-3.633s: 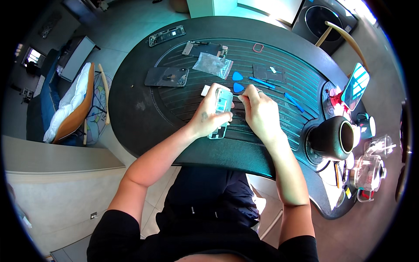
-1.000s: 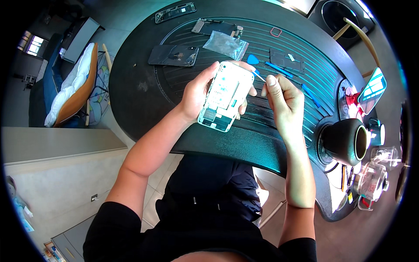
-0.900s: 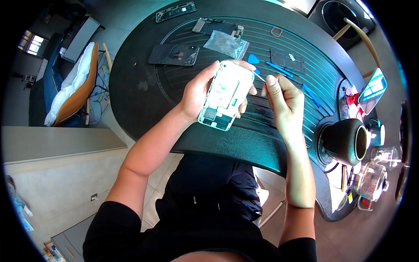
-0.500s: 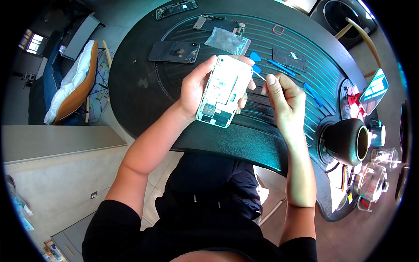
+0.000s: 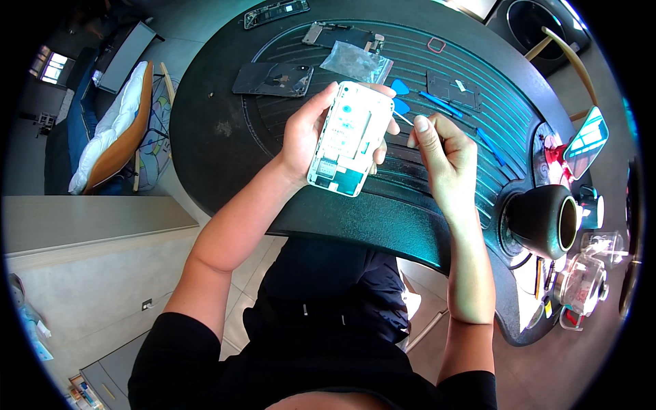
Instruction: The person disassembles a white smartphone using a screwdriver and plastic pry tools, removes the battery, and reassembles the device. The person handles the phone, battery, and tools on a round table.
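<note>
Above the near part of the black table, my left hand [image 5: 306, 137] is closed round a white smartphone [image 5: 350, 140] with its back cover off. Its inner frame and the dark slots at its lower end face up. Fingertips wrap over the phone's right edge. My right hand [image 5: 445, 154] pinches a thin whitish stick [image 5: 404, 119] between thumb and forefinger. The stick's far end points at the phone's upper right edge; whether it touches there I cannot tell. Just beyond the phone lie two blue triangular opening picks [image 5: 401, 107].
Around the ridged table [image 5: 212, 164] lie a dark phone back [image 5: 273, 80], opened phone parts [image 5: 342, 37], a clear plastic bag [image 5: 357, 63], blue pry tools [image 5: 490, 147] and a dark flat panel [image 5: 454, 91]. A dark pot [image 5: 540, 222] and a glass teapot [image 5: 581, 283] stand right.
The phone in my left hand has shifted up slightly and tilted, so its inside shows less glare. My right hand with the stick has barely moved.
</note>
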Tool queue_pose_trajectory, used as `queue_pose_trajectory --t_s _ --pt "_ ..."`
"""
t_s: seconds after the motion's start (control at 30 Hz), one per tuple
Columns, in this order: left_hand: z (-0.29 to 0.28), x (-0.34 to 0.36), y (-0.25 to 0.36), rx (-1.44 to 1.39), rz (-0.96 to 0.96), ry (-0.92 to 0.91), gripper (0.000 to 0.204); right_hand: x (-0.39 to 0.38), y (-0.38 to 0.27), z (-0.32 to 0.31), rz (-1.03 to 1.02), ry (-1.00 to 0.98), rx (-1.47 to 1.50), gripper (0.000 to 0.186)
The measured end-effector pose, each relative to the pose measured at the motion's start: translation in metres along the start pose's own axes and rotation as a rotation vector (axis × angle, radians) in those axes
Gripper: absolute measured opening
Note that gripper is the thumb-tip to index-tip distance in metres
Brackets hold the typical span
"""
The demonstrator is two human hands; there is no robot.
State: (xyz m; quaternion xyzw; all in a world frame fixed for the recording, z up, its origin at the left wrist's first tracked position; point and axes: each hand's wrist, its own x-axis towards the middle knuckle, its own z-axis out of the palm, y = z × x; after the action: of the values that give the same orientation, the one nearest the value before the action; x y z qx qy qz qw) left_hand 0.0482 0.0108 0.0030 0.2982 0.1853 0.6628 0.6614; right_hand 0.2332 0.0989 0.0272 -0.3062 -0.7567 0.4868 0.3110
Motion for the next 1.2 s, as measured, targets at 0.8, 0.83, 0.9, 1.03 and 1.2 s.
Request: queue_pose_trajectory --t_s 0.8,0.83,0.9,1.03,1.2 --pt "-0.008 0.000 0.001 0.070 0.012 0.087 0.068 -0.001 0.001 0.003 -0.088 -0.017 -0.088 0.033" --pt "-0.008 0.000 0.001 0.068 0.015 0.084 0.068 -0.001 0.002 0.003 -0.097 -0.015 -0.090 0.033" --pt "-0.009 0.000 0.001 0.065 0.018 0.076 0.068 -0.001 0.003 0.004 -0.110 -0.011 -0.092 0.033" --pt "-0.011 0.000 0.002 0.070 0.017 0.064 0.068 -0.001 0.005 0.005 -0.118 -0.010 -0.092 0.032" --pt "-0.008 0.000 0.002 0.020 0.001 0.092 0.064 0.000 0.008 0.005 -0.117 -0.010 -0.096 0.032"
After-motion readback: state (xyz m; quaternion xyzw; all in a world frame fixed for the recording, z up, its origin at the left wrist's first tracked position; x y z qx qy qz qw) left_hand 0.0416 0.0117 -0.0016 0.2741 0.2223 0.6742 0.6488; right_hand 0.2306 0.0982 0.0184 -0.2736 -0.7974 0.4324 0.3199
